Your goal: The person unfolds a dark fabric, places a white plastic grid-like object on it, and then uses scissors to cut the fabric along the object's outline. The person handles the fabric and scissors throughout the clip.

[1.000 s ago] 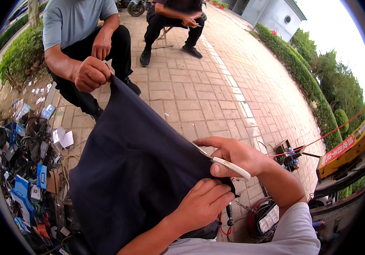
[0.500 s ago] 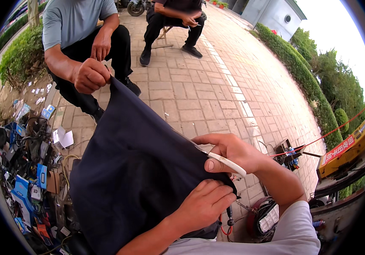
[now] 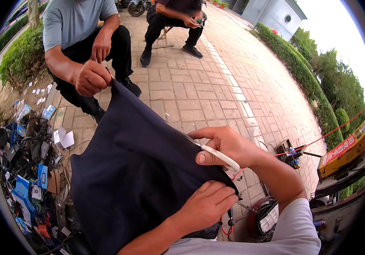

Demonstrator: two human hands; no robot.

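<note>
A large dark navy cloth (image 3: pixel 135 170) stretches from the lower middle up to a co-worker's hand (image 3: pixel 92 78), which pinches its far corner. My right hand (image 3: pixel 229 146) is closed around the white handles of scissors (image 3: pixel 220 157). The blades lie along the cloth's upper right edge, partly hidden by the cloth and my fingers. Below the scissors, my left hand (image 3: pixel 208 204) is closed over the cloth near its right corner, fingers bent on top; its thumb is hidden.
At the left lies a heap of small boxes, cables and scrap parts (image 3: pixel 29 187). Ahead, the co-worker squats on brick paving (image 3: pixel 195 106), and another person (image 3: pixel 178 21) sits farther off. A red cord (image 3: pixel 331 137) runs toward a yellow box (image 3: pixel 346 153) at the right.
My right hand and the scissors have shifted slightly left along the cloth's edge. The cloth's left edge has risen into a sharper curve. A green-ended object now shows at the far person's hands.
</note>
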